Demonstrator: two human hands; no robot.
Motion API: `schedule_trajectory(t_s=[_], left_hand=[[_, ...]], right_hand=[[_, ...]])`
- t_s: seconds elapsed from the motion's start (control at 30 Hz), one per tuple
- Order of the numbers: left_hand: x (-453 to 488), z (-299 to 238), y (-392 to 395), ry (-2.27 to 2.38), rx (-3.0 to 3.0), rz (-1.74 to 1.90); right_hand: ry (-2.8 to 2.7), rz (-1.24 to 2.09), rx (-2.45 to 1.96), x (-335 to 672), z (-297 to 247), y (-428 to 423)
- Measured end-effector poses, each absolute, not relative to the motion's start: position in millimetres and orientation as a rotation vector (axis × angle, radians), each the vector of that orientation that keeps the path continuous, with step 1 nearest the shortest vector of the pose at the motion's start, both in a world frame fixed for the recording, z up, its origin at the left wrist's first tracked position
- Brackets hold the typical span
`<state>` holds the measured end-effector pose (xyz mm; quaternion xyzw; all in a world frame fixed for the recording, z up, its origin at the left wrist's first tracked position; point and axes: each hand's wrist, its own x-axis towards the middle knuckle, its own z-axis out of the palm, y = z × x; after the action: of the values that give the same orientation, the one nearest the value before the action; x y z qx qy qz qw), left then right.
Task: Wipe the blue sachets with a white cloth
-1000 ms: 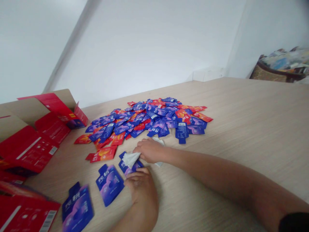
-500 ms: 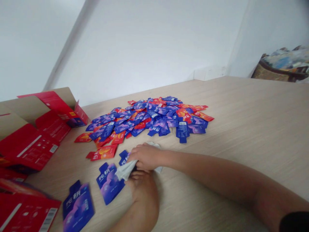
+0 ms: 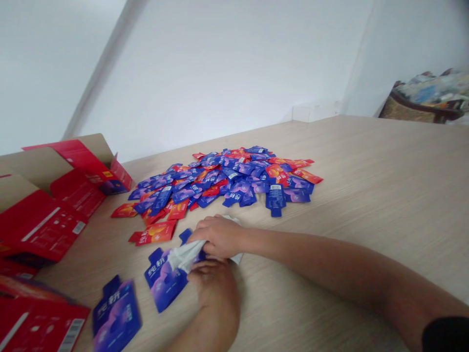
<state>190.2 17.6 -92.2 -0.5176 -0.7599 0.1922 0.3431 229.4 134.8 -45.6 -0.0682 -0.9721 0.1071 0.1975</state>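
Observation:
My right hand (image 3: 220,236) is closed on a crumpled white cloth (image 3: 186,253), pressing it over a blue sachet (image 3: 185,235). Only the sachet's capped top and a bit of its lower edge show. Just below, my left hand (image 3: 215,283) has its fingers curled at that sachet's lower end, touching the cloth. The cloth's loose end lies across a second blue sachet (image 3: 166,289), flat on the table to the left. Farther left lies another blue sachet (image 3: 116,315), face up.
A heap of blue and red sachets (image 3: 234,176) spreads across the middle of the table (image 3: 366,195). One red sachet (image 3: 156,232) lies at its near edge. Open red cartons (image 3: 47,225) stand along the left. A white box (image 3: 315,111) sits by the back wall.
My right hand has slid slightly left over the sachet with the cloth. The cloth's loose end now reaches farther over the neighbouring sachet. My left hand stays almost in place.

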Motion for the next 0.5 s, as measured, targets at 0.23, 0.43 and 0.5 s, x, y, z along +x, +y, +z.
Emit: schedule_trajectory(t_s=[0.23, 0.43, 0.5], left_hand=[[190, -91, 17, -1.957, -1.343, 0.545], [191, -92, 17, -1.855, -1.288, 0.583], [192, -93, 18, -1.890, -1.248, 0.588]], right_hand=[[-2.842, 0.194, -0.335, 226, -55, 143], [-2.755, 0.155, -0.547, 235, -51, 155], [-2.683, 0.208, -0.515, 236, -47, 152]])
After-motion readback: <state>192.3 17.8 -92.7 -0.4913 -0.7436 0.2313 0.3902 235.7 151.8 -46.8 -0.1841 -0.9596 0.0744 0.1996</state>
